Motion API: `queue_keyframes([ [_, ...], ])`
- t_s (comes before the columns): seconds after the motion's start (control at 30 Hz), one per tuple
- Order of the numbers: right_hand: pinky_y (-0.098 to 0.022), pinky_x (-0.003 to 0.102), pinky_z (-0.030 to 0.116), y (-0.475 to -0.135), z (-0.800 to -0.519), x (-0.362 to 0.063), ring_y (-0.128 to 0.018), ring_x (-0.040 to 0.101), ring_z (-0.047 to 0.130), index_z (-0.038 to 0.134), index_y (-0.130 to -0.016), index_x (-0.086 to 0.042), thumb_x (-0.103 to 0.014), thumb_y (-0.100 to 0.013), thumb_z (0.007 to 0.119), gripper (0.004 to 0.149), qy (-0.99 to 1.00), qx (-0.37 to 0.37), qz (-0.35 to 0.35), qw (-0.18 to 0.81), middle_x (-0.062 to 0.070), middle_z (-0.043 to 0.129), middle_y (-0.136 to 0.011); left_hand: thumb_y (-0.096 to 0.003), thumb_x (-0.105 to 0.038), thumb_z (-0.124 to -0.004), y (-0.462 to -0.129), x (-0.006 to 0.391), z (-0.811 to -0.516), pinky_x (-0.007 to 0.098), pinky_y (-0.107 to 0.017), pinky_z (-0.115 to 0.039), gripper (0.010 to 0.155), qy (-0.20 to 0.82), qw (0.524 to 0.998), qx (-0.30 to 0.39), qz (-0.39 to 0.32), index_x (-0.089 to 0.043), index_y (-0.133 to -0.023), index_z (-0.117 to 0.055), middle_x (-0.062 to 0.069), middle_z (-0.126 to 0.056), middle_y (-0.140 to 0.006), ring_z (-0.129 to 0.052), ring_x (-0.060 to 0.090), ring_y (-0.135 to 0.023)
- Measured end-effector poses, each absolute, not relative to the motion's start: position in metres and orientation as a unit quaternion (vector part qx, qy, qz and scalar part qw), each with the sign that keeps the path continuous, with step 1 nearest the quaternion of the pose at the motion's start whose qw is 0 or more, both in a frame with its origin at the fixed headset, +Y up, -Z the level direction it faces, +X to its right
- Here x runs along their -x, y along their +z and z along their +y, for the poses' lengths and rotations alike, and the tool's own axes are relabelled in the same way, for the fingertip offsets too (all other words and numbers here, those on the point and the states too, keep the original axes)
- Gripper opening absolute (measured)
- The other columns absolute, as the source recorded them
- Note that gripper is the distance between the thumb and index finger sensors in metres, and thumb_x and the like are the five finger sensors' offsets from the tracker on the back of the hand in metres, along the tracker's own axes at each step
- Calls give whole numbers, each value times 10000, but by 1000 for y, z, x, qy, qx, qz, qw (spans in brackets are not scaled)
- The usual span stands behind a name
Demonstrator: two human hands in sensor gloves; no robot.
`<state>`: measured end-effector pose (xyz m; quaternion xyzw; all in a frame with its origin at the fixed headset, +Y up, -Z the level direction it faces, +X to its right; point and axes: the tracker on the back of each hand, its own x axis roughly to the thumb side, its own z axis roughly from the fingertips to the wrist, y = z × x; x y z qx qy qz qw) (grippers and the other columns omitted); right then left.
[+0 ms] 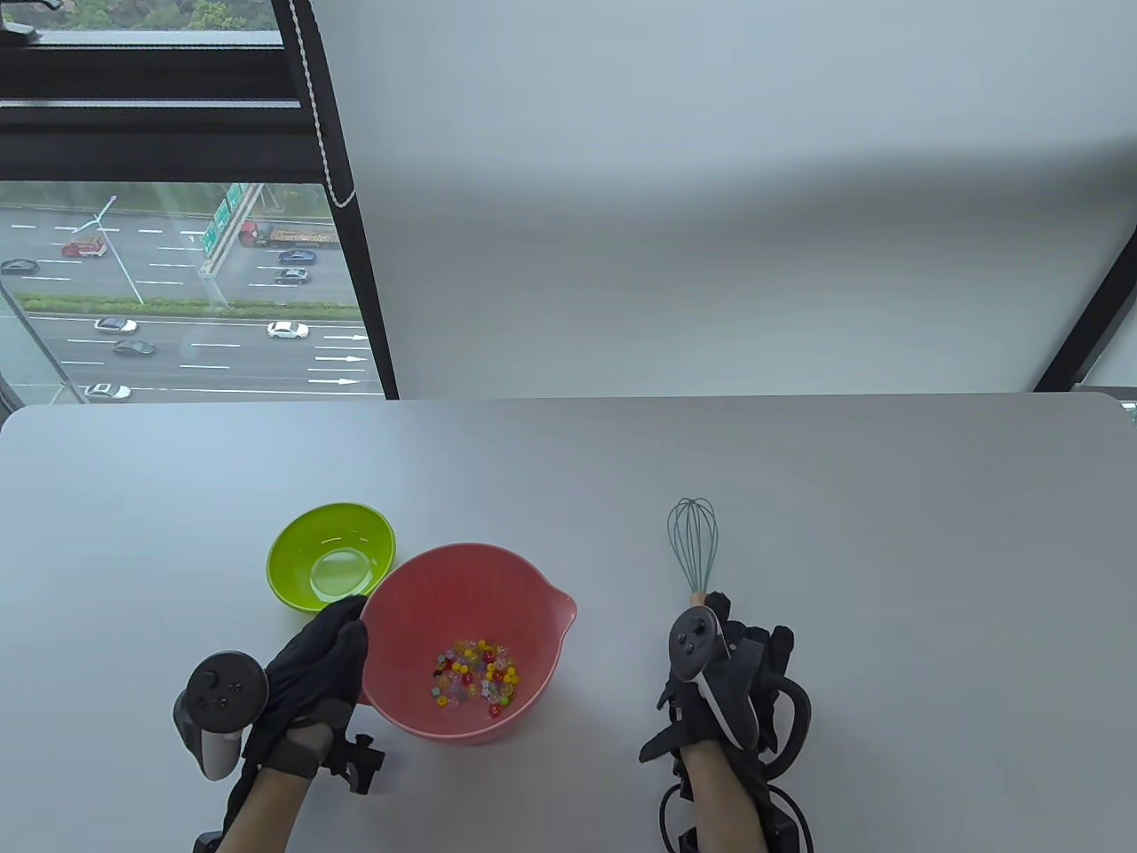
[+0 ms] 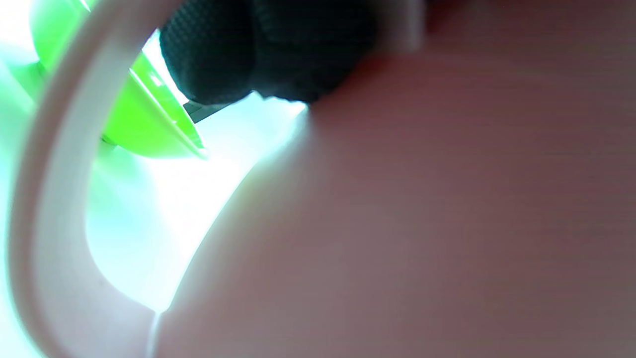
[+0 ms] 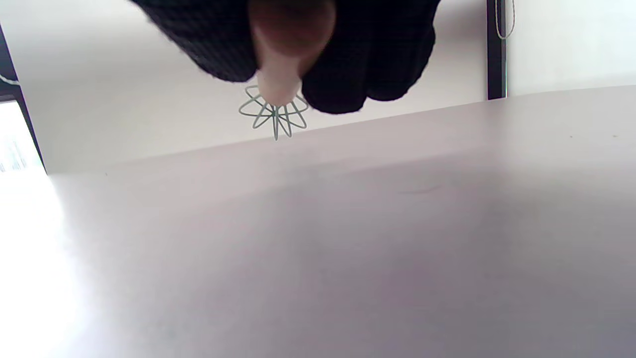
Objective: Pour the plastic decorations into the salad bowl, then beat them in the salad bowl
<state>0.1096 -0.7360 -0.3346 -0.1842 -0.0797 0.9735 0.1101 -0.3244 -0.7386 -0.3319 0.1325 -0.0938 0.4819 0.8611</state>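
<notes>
Daylight pours in from the window (image 1: 178, 284) behind the table (image 1: 568, 462), soft and even w/ faint shadows near the pink bowl (image 1: 468, 640). Left wrist view: badly blurred, blown-out glare beside that bowl. Right wrist view: bright glare at left, whisk (image 3: 275, 114) fairly sharp.

No legible text anywhere.

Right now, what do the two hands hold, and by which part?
Right hand: whisk, by its handle. Left hand: pink bowl, at its rim.
</notes>
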Motion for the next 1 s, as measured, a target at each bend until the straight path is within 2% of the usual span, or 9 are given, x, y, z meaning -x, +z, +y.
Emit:
queue_keyframes([
  [0.1,-775,537,373,-329,-730,-105,-885,258,746,522,-1090,-228,-508,-574,666,605,964,138,-168,153,-58,833,-858,-549,-533,-614,-331,324,-738,574,-734,-515,622,475,863,-143,-97,-65,-937,-747,23,-941,-506,-885,339,-606],
  [0.2,-784,524,393,-322,-724,-98,-888,232,746,504,-1094,-270,-530,-584,596,579,952,96,-216,195,-93,818,-866,-550,-532,-612,-330,324,-735,571,-735,-513,618,458,869,-159,-100,-69,-932,-758,27,-943,-515,-881,341,-616],
  [0.37,-785,496,469,-311,-711,-86,-816,176,818,575,-1052,-322,-581,-585,548,534,922,21,-287,260,-145,869,-774,-550,-531,-610,-330,324,-734,570,-736,-511,613,448,872,-167,-102,-73,-926,-769,30,-946,-511,-880,344,-617],
  [0.5,-790,488,484,-305,-704,-80,-801,161,827,591,-1038,-334,-596,-587,540,524,890,-34,-298,344,-156,877,-749,-549,-527,-610,-329,324,-734,569,-736,-512,610,450,872,-167,-102,-74,-926,-771,30,-946,-507,-881,345,-613],
  [0.7,-791,476,507,-301,-699,-69,-781,137,843,648,-992,-364,-633,-572,562,506,866,-85,-297,393,-175,895,-704,-550,-525,-607,-329,325,-735,569,-735,-513,608,448,872,-167,-101,-76,-924,-776,31,-946,-507,-880,347,-613],
  [1.0,-793,475,515,-297,-696,-60,-789,122,846,705,-930,-400,-669,-555,609,472,864,-110,-297,391,-192,900,-688,-549,-523,-601,-329,324,-735,569,-734,-514,607,450,872,-166,-101,-77,-921,-778,31,-947,-504,-881,347,-611],
])
